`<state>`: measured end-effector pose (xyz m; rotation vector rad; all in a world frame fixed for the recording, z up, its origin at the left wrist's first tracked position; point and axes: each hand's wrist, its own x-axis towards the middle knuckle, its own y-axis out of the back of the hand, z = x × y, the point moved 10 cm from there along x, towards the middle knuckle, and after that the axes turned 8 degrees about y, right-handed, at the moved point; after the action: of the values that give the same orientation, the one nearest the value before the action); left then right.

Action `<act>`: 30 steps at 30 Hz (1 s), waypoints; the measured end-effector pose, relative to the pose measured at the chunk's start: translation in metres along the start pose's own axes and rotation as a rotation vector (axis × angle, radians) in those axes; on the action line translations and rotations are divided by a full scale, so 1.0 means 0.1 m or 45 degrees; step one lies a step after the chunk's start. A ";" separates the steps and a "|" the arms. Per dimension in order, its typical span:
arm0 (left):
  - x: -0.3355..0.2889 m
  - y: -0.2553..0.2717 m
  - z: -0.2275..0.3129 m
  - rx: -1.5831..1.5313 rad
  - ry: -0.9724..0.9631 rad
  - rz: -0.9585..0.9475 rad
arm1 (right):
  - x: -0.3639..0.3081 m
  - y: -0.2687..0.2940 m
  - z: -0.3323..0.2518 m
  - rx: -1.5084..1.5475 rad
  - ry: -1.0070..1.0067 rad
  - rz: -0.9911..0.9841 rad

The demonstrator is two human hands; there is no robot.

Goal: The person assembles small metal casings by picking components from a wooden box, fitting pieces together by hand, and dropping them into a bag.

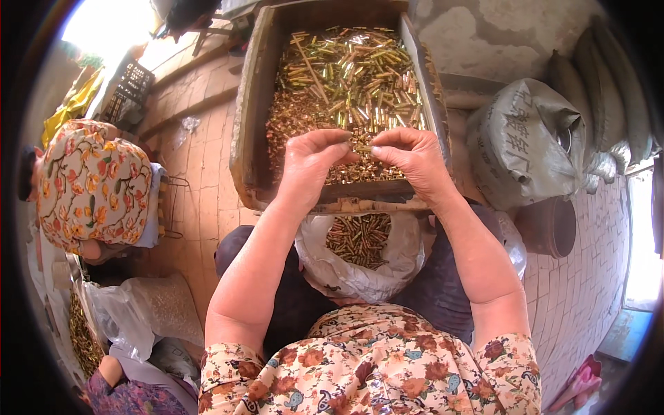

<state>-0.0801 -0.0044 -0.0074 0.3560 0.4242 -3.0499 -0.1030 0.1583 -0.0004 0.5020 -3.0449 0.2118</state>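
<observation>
Both hands are held over a wooden tray [243, 131] filled with small metal parts. My left hand [311, 158] is closed in a pinch, thumb and fingertips together; what it holds is too small to make out. Opposite it, my right hand [413, 155] pinches a small brass-coloured metal piece [366, 148] between thumb and forefinger, its end pointing toward the left fingertips. Slim gold and silver metal tubes [353, 62] fill the tray's far part. Tiny copper-coloured pieces [294, 114] are heaped at its left and near side.
Between my knees sits a white bag [315, 266] with assembled-looking metal pieces [360, 238] inside. A large grey sack [522, 149] and a dark bucket [553, 228] stand to the right. At left, a person in a floral top [97, 187] sits near a plastic bag [124, 311]; another person's knee and sleeve show lower left.
</observation>
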 end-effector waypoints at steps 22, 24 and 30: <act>-0.09 -0.03 0.09 -0.007 -0.017 -0.010 | 0.01 -0.05 -0.05 0.116 0.009 0.082; -0.09 -0.02 0.09 -0.027 -0.031 -0.019 | 0.01 -0.05 -0.05 0.123 0.005 0.082; -0.09 -0.03 0.11 -0.022 -0.073 -0.033 | -0.01 -0.07 -0.06 0.129 0.001 0.089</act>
<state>-0.0737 -0.0049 0.0055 0.2631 0.4549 -3.0712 -0.1002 0.1532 0.0066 0.4012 -3.0656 0.3705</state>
